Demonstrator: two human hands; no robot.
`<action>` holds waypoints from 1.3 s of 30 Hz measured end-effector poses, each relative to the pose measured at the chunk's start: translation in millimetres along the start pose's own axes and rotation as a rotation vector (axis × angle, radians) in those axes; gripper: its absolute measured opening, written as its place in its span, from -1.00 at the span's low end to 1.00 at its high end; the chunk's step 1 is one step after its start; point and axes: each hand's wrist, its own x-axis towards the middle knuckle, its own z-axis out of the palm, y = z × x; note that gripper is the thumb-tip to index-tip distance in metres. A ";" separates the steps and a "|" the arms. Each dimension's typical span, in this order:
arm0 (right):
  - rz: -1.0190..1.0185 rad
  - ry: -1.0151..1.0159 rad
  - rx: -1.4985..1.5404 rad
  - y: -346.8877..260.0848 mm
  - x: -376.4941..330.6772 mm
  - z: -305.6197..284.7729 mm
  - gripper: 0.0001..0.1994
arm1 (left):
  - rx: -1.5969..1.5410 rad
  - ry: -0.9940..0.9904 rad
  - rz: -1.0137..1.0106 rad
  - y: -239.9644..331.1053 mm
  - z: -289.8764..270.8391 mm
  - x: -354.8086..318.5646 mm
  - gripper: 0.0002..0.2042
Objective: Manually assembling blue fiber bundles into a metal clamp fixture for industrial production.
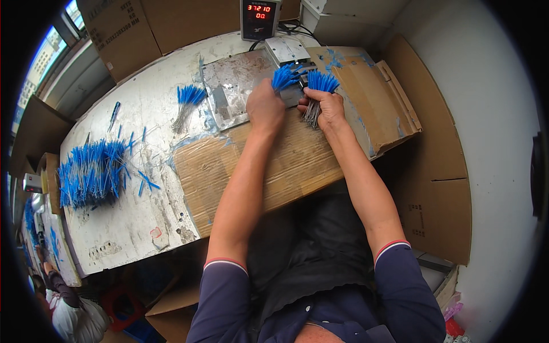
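My left hand [266, 108] is closed around a bundle of thin blue-ended wire pieces [285, 77]; only their blue ends show above the fist. Close beside it, my right hand [330, 107] grips a second bundle of blue-ended wire pieces [323, 81] between thumb and fingers, blue ends up and bare metallic stems hanging below. A small dark part of a metal device [287, 52] sits between the two bundles. Further left, a smaller bundle [190, 96] lies on the worn white table [154, 203], near a metal plate [234, 74].
A large heap of the same pieces [94, 171] lies at the left, with loose ones beside it. Cardboard [229, 177] covers the table's front edge. A red-digit display [260, 20] stands at the back. Cardboard sheets [434, 126] line the right. Another person [71, 306] is at lower left.
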 end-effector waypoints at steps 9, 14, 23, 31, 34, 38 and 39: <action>0.004 0.023 -0.142 -1.1 -3.7 0.7 -0.86 | 0.009 -0.031 -0.015 -0.1 0.2 -0.4 -0.86; 0.027 -0.022 -0.149 -4.4 -4.8 -3.0 -0.87 | 0.067 -0.007 0.096 0.7 0.0 -1.4 -0.85; 0.052 -0.042 -0.200 -5.5 -2.1 -0.3 -0.89 | -0.013 0.136 -0.080 -0.4 -2.2 0.6 -0.87; -0.014 0.031 -0.353 -6.4 10.1 16.0 -0.88 | -0.033 0.160 -0.072 -0.5 -1.6 1.1 -0.87; 0.008 0.060 -0.366 -9.0 12.5 20.4 -0.88 | -0.011 0.188 -0.029 -3.1 0.4 2.7 -0.87; 0.015 0.046 -0.285 -5.5 11.9 19.1 -0.89 | -0.010 0.205 0.045 -6.3 1.6 3.0 -0.87; -0.005 0.025 -0.210 -4.4 11.3 16.3 -0.89 | -0.012 0.206 0.046 -5.2 1.9 2.7 -0.87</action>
